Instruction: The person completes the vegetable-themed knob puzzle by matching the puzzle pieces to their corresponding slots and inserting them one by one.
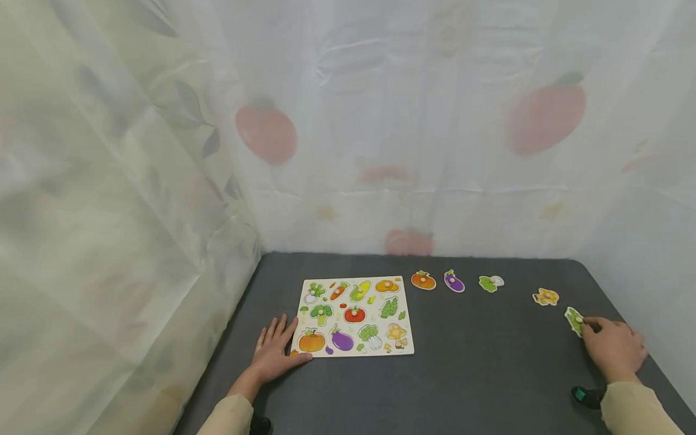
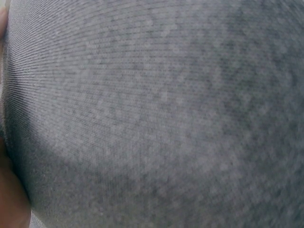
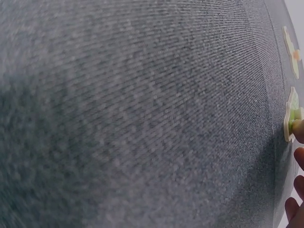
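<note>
The right hand (image 1: pixel 616 349) is closed on one green vegetable piece (image 1: pixel 572 320), apparently pinched by its knob (image 1: pixel 579 319), near the table's (image 1: pixel 478 362) right edge; light and stiff by its look, the piece is probably best held there. The left hand (image 1: pixel 274 356) is laid, fingers spread, at one board's (image 1: pixel 372 315) near left corner. Four other pieces are counted: one pumpkin (image 1: pixel 423 280), one eggplant (image 1: pixel 454 281), one leafy green (image 1: pixel 489 283), one mushroom (image 1: pixel 548 296)

**Five loose pieces (image 1: pixel 423 281) and one board (image 1: pixel 368 318) before you**

You face one table (image 1: pixel 478 362), one pumpkin piece (image 1: pixel 423 281), one eggplant piece (image 1: pixel 454 282), one green-and-white piece (image 1: pixel 491 283), one mushroom piece (image 1: pixel 546 296) and one green piece (image 1: pixel 573 321). Your board carries eleven large pictures (image 1: pixel 342 339). Count your one left hand (image 1: pixel 273 356), one right hand (image 1: pixel 614 347) and two sleeves (image 1: pixel 636 411).
</note>
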The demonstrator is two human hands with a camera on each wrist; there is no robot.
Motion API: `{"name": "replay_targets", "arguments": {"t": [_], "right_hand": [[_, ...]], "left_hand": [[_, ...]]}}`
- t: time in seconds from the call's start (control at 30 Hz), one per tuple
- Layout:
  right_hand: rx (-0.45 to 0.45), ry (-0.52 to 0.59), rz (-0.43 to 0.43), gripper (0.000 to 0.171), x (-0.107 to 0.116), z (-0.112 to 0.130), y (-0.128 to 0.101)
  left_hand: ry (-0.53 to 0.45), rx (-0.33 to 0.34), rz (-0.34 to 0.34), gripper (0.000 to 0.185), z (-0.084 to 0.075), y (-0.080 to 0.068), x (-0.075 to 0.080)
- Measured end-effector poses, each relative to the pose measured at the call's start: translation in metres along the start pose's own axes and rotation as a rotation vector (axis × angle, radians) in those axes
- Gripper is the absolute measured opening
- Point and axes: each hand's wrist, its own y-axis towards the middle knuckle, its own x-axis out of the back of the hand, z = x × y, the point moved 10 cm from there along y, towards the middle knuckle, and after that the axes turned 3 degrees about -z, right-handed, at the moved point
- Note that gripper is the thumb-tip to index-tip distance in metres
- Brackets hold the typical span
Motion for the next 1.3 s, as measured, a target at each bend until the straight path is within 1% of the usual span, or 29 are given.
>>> {"name": "replay_targets", "arguments": {"t": [0.23, 0.43, 0.6, 0.8, 0.83, 1.03, 1.1, 1.17, 1.3], "right_hand": [[0.015, 0.005, -0.015, 0.045, 0.0, 0.001, 0.0], [0.045, 0.001, -0.022, 0.046, -0.002, 0.004, 0.003], [0.03, 0.002, 0.006, 0.046, -0.005, 0.003, 0.007], [0.011, 0.001, 0.022, 0.045, -0.005, 0.002, 0.009], [0.013, 0.002, 0.02, 0.045, -0.004, 0.003, 0.009], [0.05, 0.0, -0.027, 0.042, 0.001, 0.008, 0.002], [0.06, 0.006, -0.04, 0.044, 0.002, 0.01, 0.0], [0.063, 0.014, -0.047, 0.045, 0.002, 0.011, -0.001], [0.06, 0.035, -0.044, 0.05, 0.0, 0.01, -0.003]], "left_hand": [[0.021, 0.013, 0.015, 0.112, 0.003, 0.001, -0.003], [0.003, 0.007, 0.011, 0.11, 0.0, 0.002, 0.001], [0.023, 0.007, 0.023, 0.112, 0.004, 0.003, -0.003], [0.003, 0.024, 0.033, 0.112, 0.004, 0.002, -0.003], [-0.005, 0.025, 0.031, 0.111, 0.003, 0.002, -0.002], [0.013, 0.04, 0.047, 0.11, -0.003, 0.001, 0.002], [0.011, 0.037, 0.042, 0.11, -0.003, 0.0, 0.002], [0.002, 0.028, 0.032, 0.109, -0.001, 0.001, 0.001], [0.016, 0.024, 0.021, 0.112, 0.005, 0.003, -0.003]]}}
